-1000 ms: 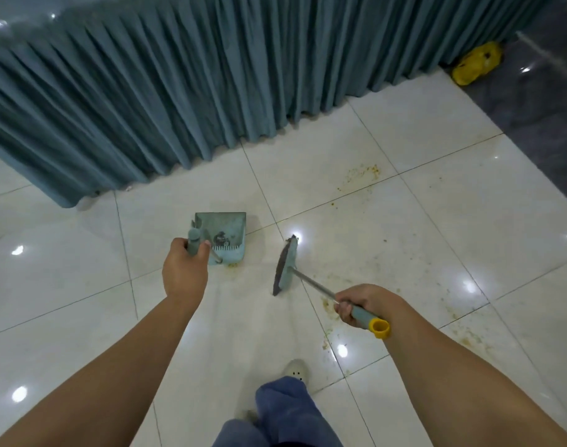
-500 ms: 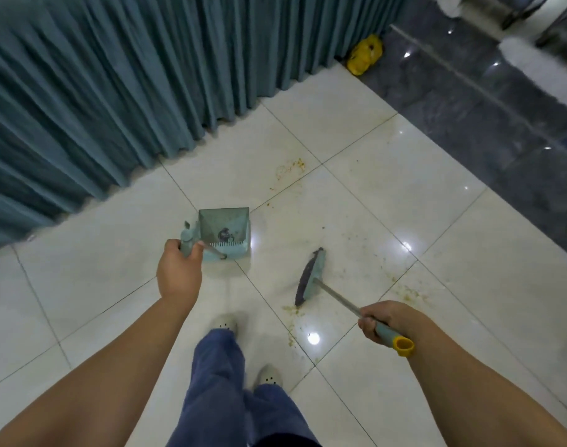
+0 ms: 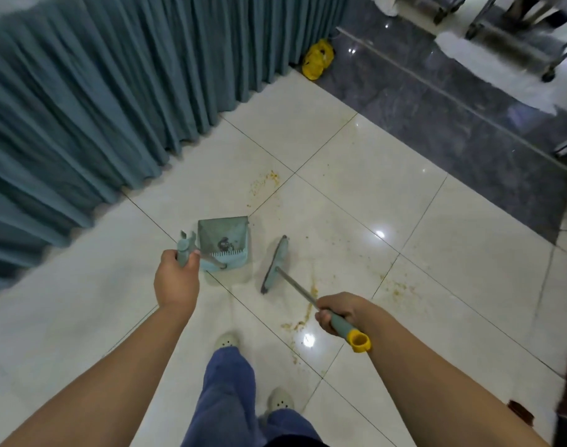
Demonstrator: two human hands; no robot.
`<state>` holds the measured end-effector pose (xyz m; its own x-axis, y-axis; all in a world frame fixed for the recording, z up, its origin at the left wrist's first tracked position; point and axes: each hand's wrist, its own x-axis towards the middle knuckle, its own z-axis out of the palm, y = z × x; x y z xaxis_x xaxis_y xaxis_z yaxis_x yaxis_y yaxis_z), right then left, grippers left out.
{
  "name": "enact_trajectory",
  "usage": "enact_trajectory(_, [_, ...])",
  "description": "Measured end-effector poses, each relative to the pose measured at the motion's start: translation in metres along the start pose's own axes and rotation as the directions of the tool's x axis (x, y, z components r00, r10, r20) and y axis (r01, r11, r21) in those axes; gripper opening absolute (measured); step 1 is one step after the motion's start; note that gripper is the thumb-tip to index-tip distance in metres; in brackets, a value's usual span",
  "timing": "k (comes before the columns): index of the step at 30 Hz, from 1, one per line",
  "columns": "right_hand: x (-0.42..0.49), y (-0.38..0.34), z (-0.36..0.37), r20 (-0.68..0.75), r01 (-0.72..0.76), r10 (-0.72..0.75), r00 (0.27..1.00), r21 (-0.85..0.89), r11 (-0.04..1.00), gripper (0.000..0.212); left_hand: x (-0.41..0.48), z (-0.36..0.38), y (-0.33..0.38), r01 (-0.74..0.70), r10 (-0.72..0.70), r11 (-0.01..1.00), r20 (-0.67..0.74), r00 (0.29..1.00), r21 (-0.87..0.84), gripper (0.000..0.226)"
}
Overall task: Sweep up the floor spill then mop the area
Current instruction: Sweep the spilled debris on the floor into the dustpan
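My left hand point(image 3: 176, 280) grips the upright handle of a teal dustpan point(image 3: 223, 240), which stands on the white tile with a little dark debris inside. My right hand point(image 3: 339, 310) is closed on the grey-and-yellow grip of a short broom; its teal head point(image 3: 275, 264) rests on the floor just right of the dustpan. Yellow-brown spill crumbs lie in patches: one beyond the dustpan point(image 3: 264, 182), a streak under the broom shaft point(image 3: 306, 312), and another patch to the right point(image 3: 396, 287).
A pleated teal curtain point(image 3: 114, 101) runs along the left and back. A yellow bag point(image 3: 317, 59) lies at its far end. Dark grey floor point(image 3: 453, 124) and metal furniture legs point(image 3: 507, 30) are at the upper right. My legs and pale shoes point(image 3: 226, 340) stand below.
The view has swung right, showing more dark floor and furniture. The broom head has moved closer to the dustpan. Both hands keep their grips.
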<state>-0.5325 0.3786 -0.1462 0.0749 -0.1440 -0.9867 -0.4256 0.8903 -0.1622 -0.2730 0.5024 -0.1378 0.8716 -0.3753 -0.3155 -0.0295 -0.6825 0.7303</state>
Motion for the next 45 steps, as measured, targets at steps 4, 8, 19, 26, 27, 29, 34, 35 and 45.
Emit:
enact_trajectory(4, [0.010, -0.030, 0.057, 0.074, 0.026, -0.025, 0.997, -0.015, 1.000, 0.013, 0.045, -0.018, 0.003, 0.019, -0.019, 1.000, -0.013, 1.000, -0.020, 0.029])
enact_trajectory(8, [0.025, -0.063, 0.115, 0.154, 0.003, 0.008, 0.988, -0.070, 0.998, 0.016, 0.089, -0.033, 0.013, 0.029, -0.031, 0.999, -0.027, 0.999, -0.041, 0.024])
enact_trajectory(19, [0.073, -0.120, 0.183, 0.189, -0.112, 0.125, 0.974, -0.074, 0.991, 0.021, 0.171, -0.041, 0.020, 0.057, -0.056, 0.998, -0.053, 0.997, 0.015, 0.023])
enact_trajectory(26, [0.055, -0.115, 0.104, 0.123, -0.124, 0.110, 0.986, 0.112, 0.986, 0.019, 0.173, -0.018, 0.044, 0.030, -0.030, 0.997, 0.011, 0.999, 0.066, 0.030])
enact_trajectory(27, [0.051, -0.113, 0.094, 0.110, -0.118, 0.105, 0.988, 0.126, 0.985, 0.017, 0.172, -0.014, 0.047, 0.024, -0.026, 0.997, 0.025, 0.999, 0.070, 0.031])
enact_trajectory(29, [0.048, -0.109, 0.076, 0.089, -0.108, 0.096, 0.991, 0.142, 0.984, 0.015, 0.169, -0.007, 0.053, 0.011, -0.015, 0.997, 0.051, 0.999, 0.074, 0.033])
enact_trajectory(34, [0.039, -0.101, 0.029, 0.108, -0.143, 0.119, 0.987, 0.253, 0.957, 0.027, 0.164, 0.013, 0.067, -0.041, 0.030, 0.995, 0.125, 0.992, 0.090, 0.029])
enact_trajectory(35, [0.036, -0.100, 0.020, 0.107, -0.147, 0.122, 0.987, 0.271, 0.951, 0.029, 0.164, 0.017, 0.069, -0.049, 0.035, 0.994, 0.141, 0.989, 0.097, 0.029])
enact_trajectory(45, [0.024, -0.084, -0.024, -0.057, -0.071, 0.101, 0.993, 0.386, 0.920, 0.023, 0.148, 0.060, 0.100, -0.151, 0.114, 0.983, 0.300, 0.947, 0.103, 0.024])
